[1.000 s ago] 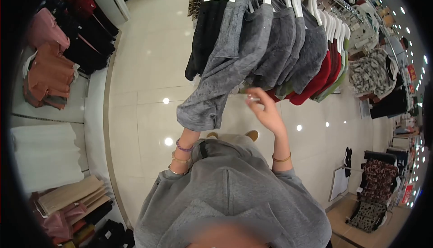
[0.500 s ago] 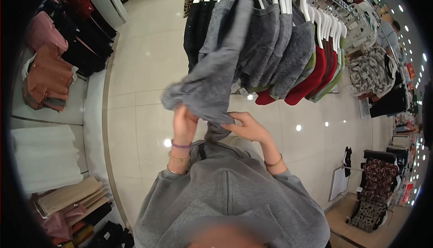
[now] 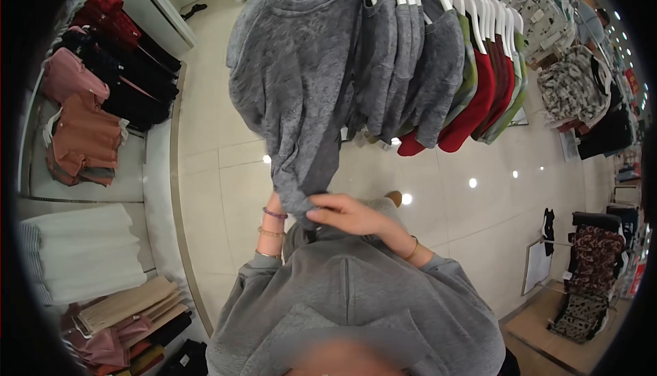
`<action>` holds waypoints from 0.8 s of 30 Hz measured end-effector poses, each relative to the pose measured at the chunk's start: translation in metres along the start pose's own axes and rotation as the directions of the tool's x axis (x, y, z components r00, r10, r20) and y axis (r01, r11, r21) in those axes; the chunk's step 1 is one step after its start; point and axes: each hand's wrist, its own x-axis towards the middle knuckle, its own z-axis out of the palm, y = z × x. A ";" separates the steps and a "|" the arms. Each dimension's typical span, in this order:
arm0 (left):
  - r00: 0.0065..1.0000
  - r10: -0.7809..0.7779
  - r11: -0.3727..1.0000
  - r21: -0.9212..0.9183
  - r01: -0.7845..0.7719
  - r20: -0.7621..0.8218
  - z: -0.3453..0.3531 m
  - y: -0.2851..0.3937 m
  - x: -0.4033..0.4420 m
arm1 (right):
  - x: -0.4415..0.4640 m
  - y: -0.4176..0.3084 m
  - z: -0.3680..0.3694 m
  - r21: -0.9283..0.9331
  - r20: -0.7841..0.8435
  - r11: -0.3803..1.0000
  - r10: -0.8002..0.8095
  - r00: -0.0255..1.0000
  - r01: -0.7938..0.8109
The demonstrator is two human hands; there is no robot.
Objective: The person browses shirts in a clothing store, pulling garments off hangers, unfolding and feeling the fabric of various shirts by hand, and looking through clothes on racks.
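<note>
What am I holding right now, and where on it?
The grey, velvety, round-necked top, by its bunched lower end, between the fingers of your right hand. Your left hand is mostly hidden; its grip can't be told.

Glossy beige tile floor [image 3: 472, 232] | pale wall shelving [image 3: 159, 191] | bright ceiling lights [image 3: 621, 34]

Ahead of you, a top [image 3: 294, 68] hangs left of other garments [image 3: 438, 68] — all on hangers [image 3: 480, 27]. On your left, stacked clothes [image 3: 130, 304] lie nearer than hanging clothes [image 3: 85, 133]; a display [image 3: 595, 249] stands right, across the floor [image 3: 458, 218].
</note>
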 end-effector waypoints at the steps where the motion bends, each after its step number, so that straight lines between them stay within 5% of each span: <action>1: 0.997 -0.048 0.990 0.134 0.040 0.059 -0.001 -0.018 -0.001 | -0.001 -0.006 0.001 0.019 0.089 1.000 0.017 0.996 -0.019; 4: 0.916 -0.126 0.950 0.311 0.002 0.380 0.004 -0.042 -0.025 | -0.001 0.009 0.004 -0.344 0.050 0.924 -0.159 0.986 0.166; 6: 0.883 -0.118 0.904 0.418 -0.094 0.454 0.011 -0.044 -0.035 | -0.005 0.010 0.000 -0.145 -0.030 0.979 -0.147 0.989 0.142; 7: 0.881 -0.088 0.865 0.474 -0.164 0.465 0.018 -0.044 -0.036 | -0.007 0.009 -0.003 -0.044 -0.061 0.990 -0.135 0.989 0.132; 13: 0.908 0.299 0.625 0.659 -0.418 0.293 0.060 -0.034 -0.032 | -0.034 -0.036 -0.073 -0.329 -0.249 0.883 -0.422 0.872 0.334; 17: 0.788 0.599 0.455 0.749 -0.481 0.143 0.111 -0.006 -0.035 | -0.032 -0.023 -0.131 -0.190 -0.359 0.976 -0.167 0.918 0.104; 20: 0.802 0.563 -0.037 0.976 -0.217 0.199 0.142 0.006 -0.050 | -0.029 -0.010 -0.150 -0.155 -0.199 0.988 -0.025 0.980 -0.006; 21: 0.834 0.545 0.299 0.911 -0.284 0.081 0.141 -0.012 -0.049 | -0.029 -0.010 -0.146 -0.131 -0.138 0.991 -0.018 0.990 -0.001; 23: 0.900 0.425 0.819 0.465 -0.336 -0.099 0.131 -0.060 -0.039 | -0.035 -0.015 -0.136 -0.179 -0.068 0.983 0.015 0.998 -0.027; 24: 0.882 0.460 0.797 0.485 -0.359 -0.103 0.143 -0.067 -0.039 | -0.034 -0.030 -0.136 -0.288 -0.005 0.958 -0.006 1.000 0.004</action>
